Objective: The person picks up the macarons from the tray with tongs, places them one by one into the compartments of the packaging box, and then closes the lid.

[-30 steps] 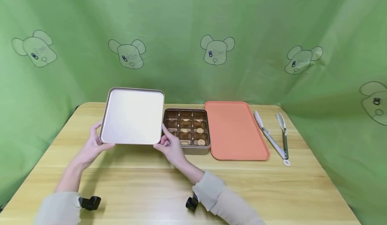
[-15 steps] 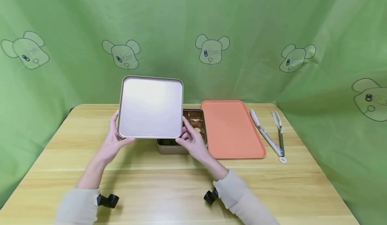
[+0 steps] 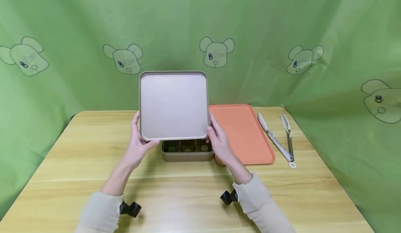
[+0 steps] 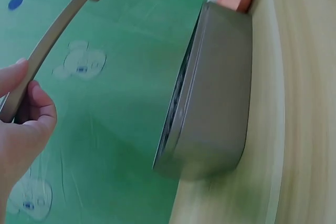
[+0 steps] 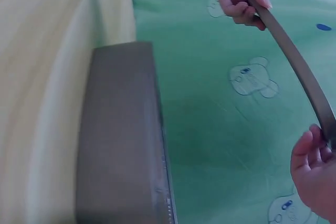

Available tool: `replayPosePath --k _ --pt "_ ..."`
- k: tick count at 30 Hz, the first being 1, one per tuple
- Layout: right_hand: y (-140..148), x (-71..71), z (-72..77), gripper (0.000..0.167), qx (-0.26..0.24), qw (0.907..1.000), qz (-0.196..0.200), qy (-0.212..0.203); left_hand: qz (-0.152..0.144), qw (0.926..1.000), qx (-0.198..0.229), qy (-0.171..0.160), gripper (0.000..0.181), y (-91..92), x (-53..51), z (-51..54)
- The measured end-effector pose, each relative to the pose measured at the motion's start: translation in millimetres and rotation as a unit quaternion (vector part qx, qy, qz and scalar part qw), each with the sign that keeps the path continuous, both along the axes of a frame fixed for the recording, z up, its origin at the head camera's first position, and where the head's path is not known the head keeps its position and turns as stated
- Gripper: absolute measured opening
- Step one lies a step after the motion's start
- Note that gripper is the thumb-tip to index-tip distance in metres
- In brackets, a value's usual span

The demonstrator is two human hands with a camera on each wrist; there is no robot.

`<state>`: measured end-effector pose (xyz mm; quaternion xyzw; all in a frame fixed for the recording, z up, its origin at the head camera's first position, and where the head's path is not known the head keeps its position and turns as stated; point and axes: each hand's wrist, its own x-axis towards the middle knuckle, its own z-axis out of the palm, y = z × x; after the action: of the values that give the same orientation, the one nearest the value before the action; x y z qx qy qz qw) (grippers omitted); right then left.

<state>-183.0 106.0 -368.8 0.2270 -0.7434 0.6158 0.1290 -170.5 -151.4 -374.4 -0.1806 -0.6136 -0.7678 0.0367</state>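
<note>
A square metal tin lid (image 3: 173, 106) is held up and tilted, its pale inner face toward the head camera. My left hand (image 3: 138, 149) grips its lower left corner, thumb in front. At the lower right corner my right hand (image 3: 220, 142) holds the lid's edge. Below and behind the lid stands the brown metal tin (image 3: 188, 157) on the table, apart from the lid in the left wrist view. Only the front row of its divided insert (image 3: 188, 146) shows, with cookies in the compartments; the lid hides the others.
An orange tray (image 3: 247, 135) lies to the right of the tin, partly behind my right hand. Beyond it, metal tongs (image 3: 278, 142) lie spread on the wooden table (image 3: 175, 198). A green printed curtain (image 3: 169, 24) hangs behind and around the table.
Both hands have carried the lid rightward and upward from left of the tin to over it, covering most of it from view. The right thumb has shifted up along the lid's side.
</note>
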Motion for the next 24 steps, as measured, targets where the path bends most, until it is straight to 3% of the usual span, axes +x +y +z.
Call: replayPosePath --k 5,10,13,16,20,24 --pt "11.3 -6.0 8.8 0.042 -0.028 0.997 -0.071 0.016 -0.021 0.9995 0.016 0.015 0.103 17.6 4.6 3.7" --pt "21.5 -6.8 20.5 0.041 -0.083 0.9922 -0.091 -0.019 -0.065 0.9976 -0.001 0.026 0.103 27.4 9.9 4.2" --pt "25.3 -5.9 23.9 0.041 -0.101 0.9902 -0.092 -0.029 -0.072 0.9966 -0.032 0.024 0.1 26.5 9.6 5.1" --pt "27.6 -3.7 24.1 0.042 -0.109 0.99 -0.082 -0.036 -0.053 0.9963 -0.065 0.018 0.081 21.4 5.4 8.3" --pt "30.1 -2.5 21.2 0.042 -0.102 0.9919 -0.073 -0.021 0.0 0.9965 -0.084 0.004 0.05 15.1 -0.4 14.3" --pt "32.0 -1.3 17.7 0.042 -0.08 0.9952 -0.056 0.006 0.046 0.9953 -0.085 -0.005 0.041 13.0 -3.2 19.8"
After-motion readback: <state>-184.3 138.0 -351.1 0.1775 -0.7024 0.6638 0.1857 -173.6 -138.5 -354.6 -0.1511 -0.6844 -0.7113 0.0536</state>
